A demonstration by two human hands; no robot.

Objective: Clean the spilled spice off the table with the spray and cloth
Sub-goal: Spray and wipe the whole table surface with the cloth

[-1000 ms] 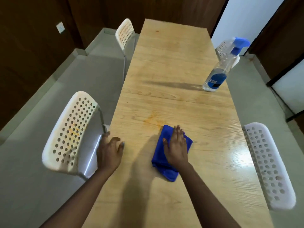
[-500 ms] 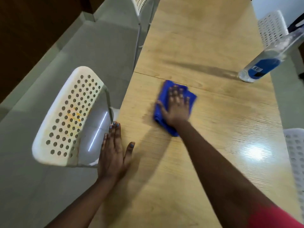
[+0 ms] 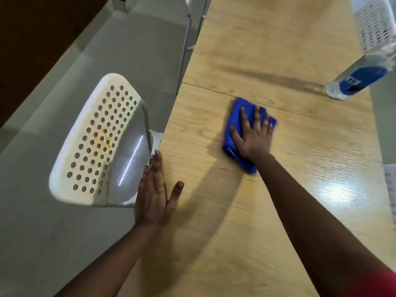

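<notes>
Wiping stage. Right hand point(image 3: 254, 136) lies flat, fingers spread and straight, pressing the folded blue microfibre cloth point(image 3: 232, 123) onto the long light-wood laminate table point(image 3: 267, 50), centre of frame, just below the seam line that crosses the tabletop. Cloth shows around the fingers and below the palm; nothing is pinched, it's palm pressure only.

Left hand point(image 3: 153, 194) rests flat on the left table edge, lower centre-left of frame, fingers straight and together, thumb splayed onto the wood. It holds nothing; looks like a brace.

Clear plastic spray bottle with blue label point(image 3: 360, 79) stands at the right edge of frame, upper right, well apart from the cloth. Nozzle is cut off by the frame. Not in hand, so I judge spraying is done for now.

Progress: no obvious spice pile or orange stain on the wood around the cloth. Whatever sits under the cloth is hidden. The surface at right shows a glare patch, possibly wet, can't confirm. My read: mostly done on the table, with final passes left.

Surroundings: white perforated plastic chair point(image 3: 96, 142) at left, close to the table edge, with orange smears on its backrest, likely spice, outside the stated task. A second white perforated chair point(image 3: 372, 24) sits upper right behind the bottle. Grey tiled floor point(image 3: 53, 243) at left.

Obstructions: none in the wiping path; the bottle is the only item on the wood, off to the right.
</notes>
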